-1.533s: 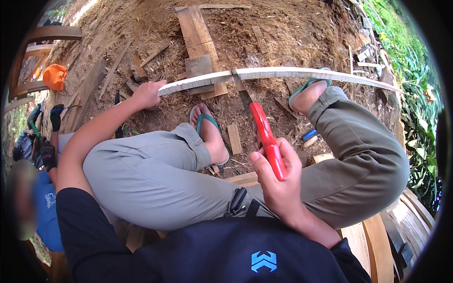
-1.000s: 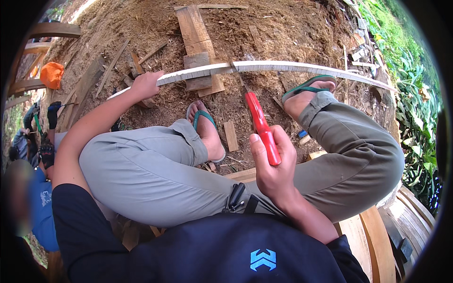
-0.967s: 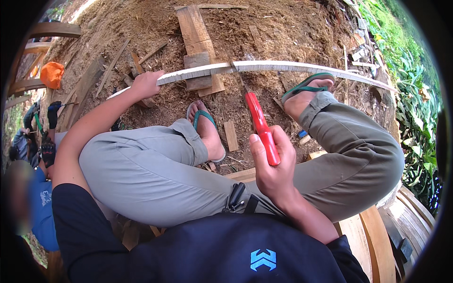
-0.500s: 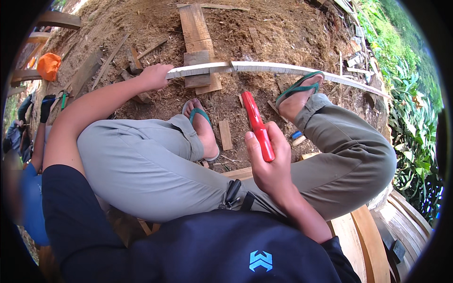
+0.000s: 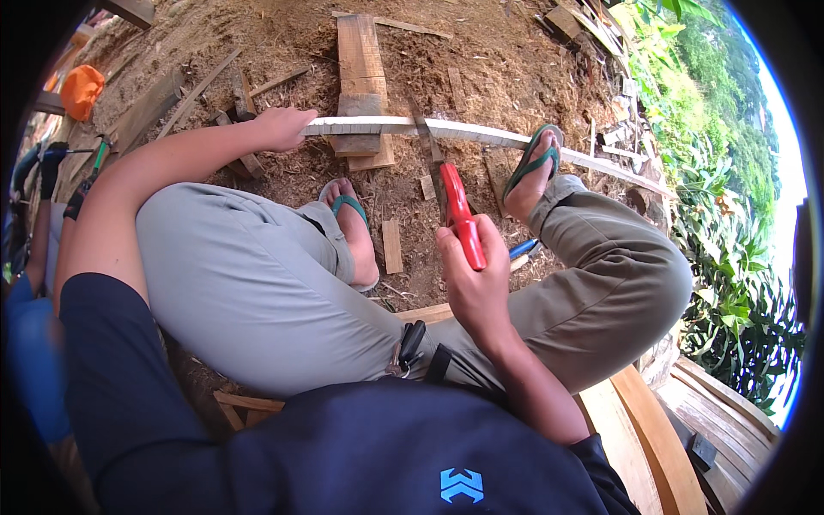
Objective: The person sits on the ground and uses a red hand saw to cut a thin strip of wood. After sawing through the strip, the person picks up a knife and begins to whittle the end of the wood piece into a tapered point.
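Note:
A long, pale wooden strip [image 5: 481, 131] lies crosswise in front of me. My left hand [image 5: 287, 130] is closed around its left end. Under the strip, near that hand, is a short wooden block [image 5: 359, 106] resting on a longer plank [image 5: 358, 56]. My right hand [image 5: 478, 273] grips the red handle of a handsaw [image 5: 461, 210]. The saw's thin blade points away from me and crosses the strip just right of the block. My right foot, in a green-strapped flip-flop [image 5: 534, 163], is on the strip farther right.
Sawdust and wood scraps [image 5: 392, 246] cover the ground. A blue-handled tool [image 5: 522, 249] lies by my right leg. At the left are an orange bag [image 5: 81, 92] and another person's dark-gloved hand [image 5: 53, 154]. Boards [image 5: 657, 433] sit at my lower right, with leafy plants beyond.
The saw has shifted and tilted, so more of its blade shows beyond the handle and across the strip. My left hand keeps its hold. The whole view has turned slightly.

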The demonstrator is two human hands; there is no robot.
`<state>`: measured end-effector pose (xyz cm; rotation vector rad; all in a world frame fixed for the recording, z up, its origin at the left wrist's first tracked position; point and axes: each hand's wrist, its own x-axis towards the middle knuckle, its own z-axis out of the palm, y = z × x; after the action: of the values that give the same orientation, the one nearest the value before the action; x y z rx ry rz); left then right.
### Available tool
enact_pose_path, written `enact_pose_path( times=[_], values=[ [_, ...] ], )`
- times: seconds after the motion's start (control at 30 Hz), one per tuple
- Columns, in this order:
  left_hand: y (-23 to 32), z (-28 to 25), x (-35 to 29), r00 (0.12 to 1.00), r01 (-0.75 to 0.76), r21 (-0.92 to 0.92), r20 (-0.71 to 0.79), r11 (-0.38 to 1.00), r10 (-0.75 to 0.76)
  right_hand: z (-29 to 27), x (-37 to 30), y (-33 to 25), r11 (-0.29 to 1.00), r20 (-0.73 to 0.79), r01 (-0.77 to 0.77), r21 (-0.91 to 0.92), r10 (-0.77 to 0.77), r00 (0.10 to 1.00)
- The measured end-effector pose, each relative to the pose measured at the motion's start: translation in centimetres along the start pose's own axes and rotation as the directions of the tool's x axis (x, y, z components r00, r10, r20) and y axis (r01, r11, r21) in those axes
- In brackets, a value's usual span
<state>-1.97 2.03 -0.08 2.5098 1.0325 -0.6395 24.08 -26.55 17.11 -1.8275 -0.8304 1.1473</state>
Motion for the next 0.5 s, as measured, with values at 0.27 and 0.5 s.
enact_pose_path(
  times=[0.27, 0.5],
  values=[
    [-0.4, 0.9, 0.7, 0.997, -0.028, -0.035, -0.073, 0.999, 0.025, -2.9, 2.5, -4.0, 0.936, 0.053, -0.176, 0.305, 0.168, 0.984],
    [-1.0, 3.0, 0.5, 0.988, -0.047, -0.066, -0.15, 0.997, 0.036, -3.1, 3.5, -6.3, 0.978, -0.039, -0.185, 0.095, 0.189, 0.981]
  ],
)
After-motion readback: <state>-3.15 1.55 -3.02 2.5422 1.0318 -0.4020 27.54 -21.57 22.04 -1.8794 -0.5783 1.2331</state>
